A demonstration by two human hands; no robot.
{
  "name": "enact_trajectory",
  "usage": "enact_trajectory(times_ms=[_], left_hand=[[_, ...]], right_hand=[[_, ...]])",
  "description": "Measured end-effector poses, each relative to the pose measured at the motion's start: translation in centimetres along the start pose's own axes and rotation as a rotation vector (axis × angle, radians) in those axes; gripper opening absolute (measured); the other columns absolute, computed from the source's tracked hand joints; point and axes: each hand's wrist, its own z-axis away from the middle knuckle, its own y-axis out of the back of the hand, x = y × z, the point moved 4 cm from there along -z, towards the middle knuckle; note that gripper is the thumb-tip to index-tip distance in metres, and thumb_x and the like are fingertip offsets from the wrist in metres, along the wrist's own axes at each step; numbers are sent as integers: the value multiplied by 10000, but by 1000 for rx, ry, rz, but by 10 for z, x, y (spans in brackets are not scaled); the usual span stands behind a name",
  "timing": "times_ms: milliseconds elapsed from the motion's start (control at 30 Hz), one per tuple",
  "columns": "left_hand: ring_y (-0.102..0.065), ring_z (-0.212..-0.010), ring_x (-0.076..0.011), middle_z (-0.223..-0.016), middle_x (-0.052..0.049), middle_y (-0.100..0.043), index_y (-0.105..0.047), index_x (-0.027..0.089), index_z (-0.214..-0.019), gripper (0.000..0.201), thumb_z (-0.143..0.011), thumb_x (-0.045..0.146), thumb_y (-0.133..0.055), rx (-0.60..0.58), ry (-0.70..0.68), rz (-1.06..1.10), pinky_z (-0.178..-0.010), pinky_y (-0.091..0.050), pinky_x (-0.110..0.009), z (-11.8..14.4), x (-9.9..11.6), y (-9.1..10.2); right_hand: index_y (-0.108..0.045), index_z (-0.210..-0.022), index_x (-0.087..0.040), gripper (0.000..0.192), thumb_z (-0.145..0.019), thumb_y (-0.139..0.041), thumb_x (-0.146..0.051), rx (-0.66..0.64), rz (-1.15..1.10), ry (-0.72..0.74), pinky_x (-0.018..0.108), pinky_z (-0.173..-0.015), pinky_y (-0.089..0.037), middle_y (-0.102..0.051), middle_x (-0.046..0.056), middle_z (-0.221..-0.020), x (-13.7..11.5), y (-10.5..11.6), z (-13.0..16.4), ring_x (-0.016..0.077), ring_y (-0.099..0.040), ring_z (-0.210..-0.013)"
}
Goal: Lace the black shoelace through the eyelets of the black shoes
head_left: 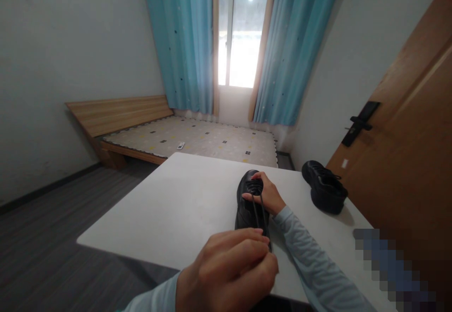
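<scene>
Bedroom: bed (pixel 201 138) with wooden headboard (pixel 123 114) left of centre, 2 blue curtains (pixel 187 44) flanking window (pixel 242 62) at top centre, wooden door (pixel 399 161) with black handle (pixel 360 123) at right.

At six o'clock the left hand (pixel 226 268) hides the near end of the black lace-up shoe (pixel 243 208) and of its laces (pixel 254 211). A pixelated patch (pixel 391 269) masks four o'clock. The frame cuts the wooden door (pixel 402 147) at three and the blue curtains (pixel 189 44) at eleven and one. Toward nine, markings on the remote control (pixel 181 146) are too small to tell.
</scene>
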Motion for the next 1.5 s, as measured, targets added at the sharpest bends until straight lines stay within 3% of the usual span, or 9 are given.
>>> enact_trajectory(times_ms=[133,333,467,667,833,1067,1167,1300,1500], left_hand=[[-646,-847,-129,-753,-32,-671,-635,156,-827,187,-879,160,-456,-5,47,45,-817,-531,-218,0,-6,-1],[-626,-707,-74,-769,-13,-653,-639,163,-796,127,-825,98,-533,113,143,89,-663,-519,-149,-17,-30,-2],[-594,-625,-61,-689,12,-629,-631,150,-730,49,-772,137,-609,246,272,104,-579,-512,-137,-36,-59,-6],[-599,-595,-85,-686,12,-602,-585,142,-752,172,-741,304,-639,372,603,472,-404,-476,-129,-52,-117,-27],[-655,-698,-137,-729,-2,-586,-546,143,-812,261,-740,381,-628,478,737,679,-504,-553,-200,-44,-158,-51],[-674,-790,-171,-805,-21,-597,-543,121,-808,254,-715,329,-656,568,890,818,-700,-576,-310,-12,-202,-85],[-673,-752,-167,-772,-21,-603,-553,111,-792,265,-688,319,-680,479,967,838,-704,-574,-327,0,-210,-97],[-663,-659,-158,-694,-20,-612,-563,109,-722,232,-664,288,-699,187,1056,794,-635,-571,-310,10,-209,-116],[-629,-644,-136,-714,-15,-623,-590,148,-740,84,-736,221,-632,-55,937,406,-635,-532,-286,15,-200,-123]], right_hand=[[-477,-920,-205,504,-557,-738,-437,-2,4,-16,354,-733,-464,-581,33,-879,-1,0,1,201,-574,-783],[-485,-914,-203,473,-572,-724,-427,10,-32,-1,371,-765,-458,-580,38,-887,2,-3,1,215,-569,-816],[-507,-931,-191,467,-590,-718,-432,-12,-47,43,383,-828,-436,-579,46,-925,3,-5,0,230,-557,-896],[-526,-995,-188,503,-604,-726,-433,-100,-66,51,394,-881,-411,-582,62,-1005,0,-3,-2,244,-544,-975],[-558,-1017,-196,498,-603,-742,-404,-141,-142,92,373,-887,-420,-604,57,-1019,-1,7,-3,227,-562,-977],[-683,-722,-190,174,-685,-700,-358,-97,-161,177,363,-859,-423,-637,70,-908,-9,22,-7,209,-582,-901],[-663,-679,-183,183,-685,-699,-362,-39,-137,147,341,-775,-432,-640,45,-769,-8,25,-8,195,-572,-799],[-599,-590,-171,262,-708,-661,-396,-20,-138,63,292,-652,-421,-582,-2,-603,-2,25,-9,148,-517,-639],[-646,-671,-153,293,-728,-622,-439,-69,-256,-21,250,-547,-386,-599,-2,-612,-1,21,-8,130,-512,-596]])
